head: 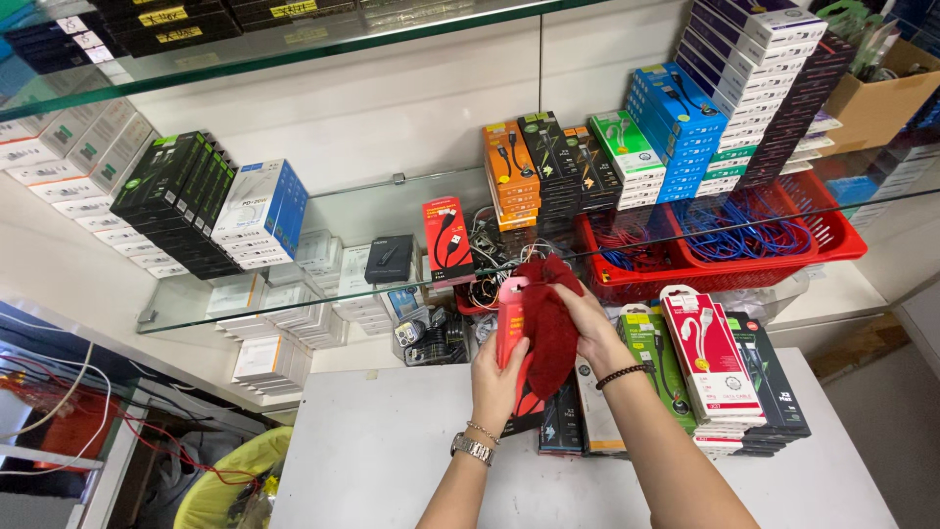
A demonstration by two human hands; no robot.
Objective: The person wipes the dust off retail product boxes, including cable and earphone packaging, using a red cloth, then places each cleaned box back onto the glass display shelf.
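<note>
My left hand [496,377] grips a flat red cable package [509,315], held upright above the white table [392,441]. My right hand [595,328] presses a dark red cloth [550,318] against the package's front. The cloth covers most of the box. Both wrists wear bracelets; a watch sits on the left one. Just beyond my hands, stacks of boxed cables [710,362] in red-white, green and black lie on the table.
A glass shelf [333,211] runs across at hand height, carrying black boxes [181,196], white-blue boxes [264,211], orange and blue packs [676,118] and red baskets [725,250] of loose cables. A yellow bin [230,485] stands lower left. A cardboard box [881,98] sits upper right.
</note>
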